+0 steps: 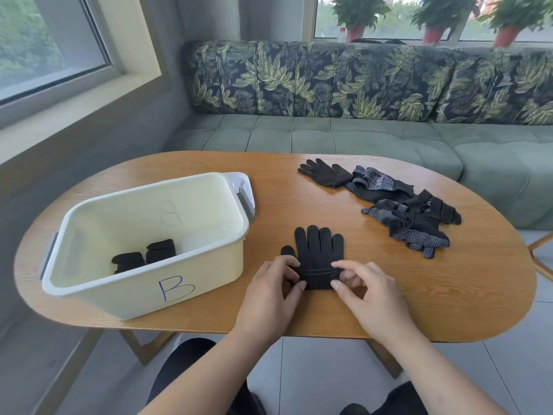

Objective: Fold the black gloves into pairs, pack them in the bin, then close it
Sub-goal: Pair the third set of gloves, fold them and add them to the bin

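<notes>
Both the left hand (269,292) and right hand (368,298) pinched the black glove (317,250) cuff beside the bin (209,274) to start folding.

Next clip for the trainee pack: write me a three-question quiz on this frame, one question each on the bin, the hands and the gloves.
1. True or false: the bin already has folded black bundles inside.
2. Which part of the flat glove do the left hand and right hand pinch? A) fingertips B) cuff C) thumb
3. Fill in: seen from the person, the loose glove pile lies to the ___ of the flat glove.

Key: 1 true; 2 B; 3 right.
</notes>
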